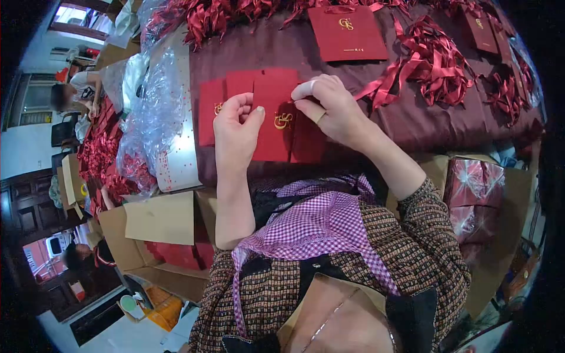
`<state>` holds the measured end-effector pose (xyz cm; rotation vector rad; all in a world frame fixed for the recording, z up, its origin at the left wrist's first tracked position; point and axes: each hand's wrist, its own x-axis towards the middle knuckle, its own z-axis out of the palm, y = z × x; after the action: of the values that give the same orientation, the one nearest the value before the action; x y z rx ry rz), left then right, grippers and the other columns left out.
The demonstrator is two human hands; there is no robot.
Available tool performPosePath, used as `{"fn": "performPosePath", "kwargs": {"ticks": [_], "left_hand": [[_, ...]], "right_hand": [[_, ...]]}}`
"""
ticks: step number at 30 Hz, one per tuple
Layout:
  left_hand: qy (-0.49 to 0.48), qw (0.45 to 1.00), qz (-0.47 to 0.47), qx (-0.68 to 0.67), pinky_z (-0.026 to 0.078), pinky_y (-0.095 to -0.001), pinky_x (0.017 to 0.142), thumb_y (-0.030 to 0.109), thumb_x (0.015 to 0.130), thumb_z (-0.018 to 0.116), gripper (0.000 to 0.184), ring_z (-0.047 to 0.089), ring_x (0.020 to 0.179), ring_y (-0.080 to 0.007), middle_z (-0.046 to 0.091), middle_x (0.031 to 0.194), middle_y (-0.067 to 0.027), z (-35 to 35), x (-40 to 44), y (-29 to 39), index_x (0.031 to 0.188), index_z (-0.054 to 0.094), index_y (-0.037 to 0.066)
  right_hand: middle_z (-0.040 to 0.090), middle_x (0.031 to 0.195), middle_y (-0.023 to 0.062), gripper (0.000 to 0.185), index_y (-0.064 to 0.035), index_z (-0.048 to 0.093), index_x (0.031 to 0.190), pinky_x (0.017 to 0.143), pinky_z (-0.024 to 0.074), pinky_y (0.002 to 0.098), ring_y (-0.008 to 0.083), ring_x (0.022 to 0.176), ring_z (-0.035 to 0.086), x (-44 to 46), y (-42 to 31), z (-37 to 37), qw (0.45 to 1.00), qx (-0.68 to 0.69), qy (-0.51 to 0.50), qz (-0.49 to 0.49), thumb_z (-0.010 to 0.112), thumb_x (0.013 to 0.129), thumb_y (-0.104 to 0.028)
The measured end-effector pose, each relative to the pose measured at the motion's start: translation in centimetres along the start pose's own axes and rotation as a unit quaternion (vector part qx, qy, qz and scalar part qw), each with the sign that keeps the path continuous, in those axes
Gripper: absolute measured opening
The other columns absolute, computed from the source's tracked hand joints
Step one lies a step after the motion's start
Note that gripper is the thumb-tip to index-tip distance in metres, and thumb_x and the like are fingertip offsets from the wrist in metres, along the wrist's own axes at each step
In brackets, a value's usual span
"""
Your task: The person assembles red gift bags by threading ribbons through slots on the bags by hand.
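Observation:
A flat red paper bag [272, 138] with gold lettering lies in front of me, over more red bags [207, 126] fanned out beneath it. My left hand [235, 132] is closed on its left edge, thumb on the front. At the bag's upper right edge, my right hand [335, 112] is closed in a pinch, thumb and forefinger together. Whether a ribbon is also between those fingers is too small to tell. Beyond my hands a red bag with a ribbon handle [348, 44] lies flat, gold letters facing up.
Dark red ribbons [432, 67] lie heaped right of the bags on the maroon cloth [406, 123]. Clear plastic wrapping [154, 117] covers the left side. Open cardboard boxes [159, 217] flank me; the right one holds wrapped red packs [475, 182]. Other people [82, 88] are at the left.

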<state>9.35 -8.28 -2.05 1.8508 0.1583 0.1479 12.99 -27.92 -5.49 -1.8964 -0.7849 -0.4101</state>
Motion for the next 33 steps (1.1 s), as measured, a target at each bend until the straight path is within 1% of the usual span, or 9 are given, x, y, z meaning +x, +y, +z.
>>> {"fn": "performPosePath", "kwargs": {"ticks": [9,16,19,21,25,28,30,31,33], "left_hand": [[-0.005,0.999,0.004,-0.050,0.047,-0.0194,0.068,-0.003,0.082,0.065,0.027,0.053,0.076,-0.0058,0.060,0.087,-0.0013,0.2,-1.0,0.0,0.109,0.061,-0.005],[0.004,0.999,0.037,0.009,0.046,-0.0203,0.068,-0.001,0.082,0.067,0.027,0.051,0.076,-0.0059,0.058,0.085,0.0003,0.6,-1.5,0.2,0.108,0.061,-0.005],[0.005,0.998,0.057,0.020,0.047,-0.0212,0.067,-0.001,0.081,0.067,0.026,0.052,0.075,-0.0069,0.059,0.085,-0.0014,0.7,-1.7,0.1,0.107,0.062,-0.004],[0.019,0.991,0.095,0.094,0.048,-0.0228,0.067,-0.001,0.080,0.066,0.026,0.054,0.074,-0.0088,0.059,0.086,-0.0042,0.7,-1.7,-0.1,0.106,0.062,-0.003],[0.027,0.991,0.098,0.091,0.048,-0.0244,0.066,-0.002,0.079,0.066,0.027,0.054,0.073,-0.0103,0.059,0.087,-0.0065,1.2,-2.0,0.3,0.106,0.062,-0.002],[0.026,0.988,0.107,0.108,0.049,-0.0278,0.065,-0.004,0.079,0.064,0.025,0.056,0.072,-0.0139,0.060,0.085,-0.0085,1.5,-2.2,0.3,0.103,0.062,-0.002],[0.033,0.977,0.145,0.151,0.048,-0.0329,0.068,-0.005,0.076,0.061,0.024,0.058,0.073,-0.0205,0.060,0.083,-0.0109,1.7,-2.3,0.3,0.100,0.062,-0.001],[0.033,0.977,0.144,0.151,0.048,-0.0329,0.068,-0.005,0.076,0.061,0.024,0.058,0.073,-0.0205,0.060,0.083,-0.0109,1.7,-2.3,0.3,0.100,0.062,-0.001],[0.036,0.962,0.222,0.153,0.046,-0.0364,0.073,-0.005,0.075,0.061,0.024,0.058,0.076,-0.0270,0.062,0.084,-0.0125,1.8,-2.3,0.5,0.099,0.061,-0.001]], "right_hand": [[0.060,0.082,0.0080,0.013,-0.0056,0.055,0.087,0.076,0.0399,0.0381,0.0268,0.080,0.058,0.7,-1.2,2.2,0.995,-0.064,0.035,-0.075,0.066,0.079,-0.009],[0.060,0.082,0.0093,0.014,-0.0037,0.055,0.088,0.076,0.0413,0.0369,0.0266,0.078,0.058,1.0,-1.5,2.4,0.995,-0.073,0.033,-0.064,0.065,0.079,-0.005],[0.060,0.081,0.0099,0.012,-0.0035,0.055,0.087,0.075,0.0415,0.0373,0.0275,0.076,0.058,1.1,-1.6,2.2,0.996,-0.068,0.027,-0.058,0.065,0.079,-0.005],[0.060,0.080,0.0103,0.012,-0.0030,0.055,0.087,0.074,0.0416,0.0377,0.0281,0.075,0.058,1.1,-1.6,2.0,0.998,-0.054,0.004,-0.041,0.064,0.079,-0.005],[0.062,0.078,0.0136,0.009,-0.0024,0.054,0.082,0.074,0.0412,0.0409,0.0309,0.076,0.059,1.5,-2.2,1.6,0.998,-0.048,-0.026,-0.010,0.060,0.082,-0.009],[0.061,0.074,0.0137,0.009,-0.0019,0.054,0.079,0.073,0.0412,0.0401,0.0301,0.074,0.059,1.8,-2.6,1.5,0.994,-0.099,-0.037,-0.030,0.058,0.079,-0.009],[0.060,0.072,0.0121,0.009,-0.0029,0.053,0.077,0.071,0.0410,0.0377,0.0270,0.071,0.059,1.9,-2.9,1.5,0.965,-0.227,-0.048,-0.124,0.056,0.076,-0.011],[0.060,0.072,0.0121,0.009,-0.0029,0.053,0.077,0.071,0.0410,0.0377,0.0270,0.071,0.059,1.9,-3.1,1.3,0.965,-0.227,-0.048,-0.124,0.056,0.076,-0.011],[0.060,0.072,0.0105,0.010,-0.0044,0.053,0.078,0.069,0.0408,0.0355,0.0238,0.070,0.059,2.2,-3.7,0.8,0.942,-0.292,-0.075,-0.150,0.056,0.074,-0.013]]}}
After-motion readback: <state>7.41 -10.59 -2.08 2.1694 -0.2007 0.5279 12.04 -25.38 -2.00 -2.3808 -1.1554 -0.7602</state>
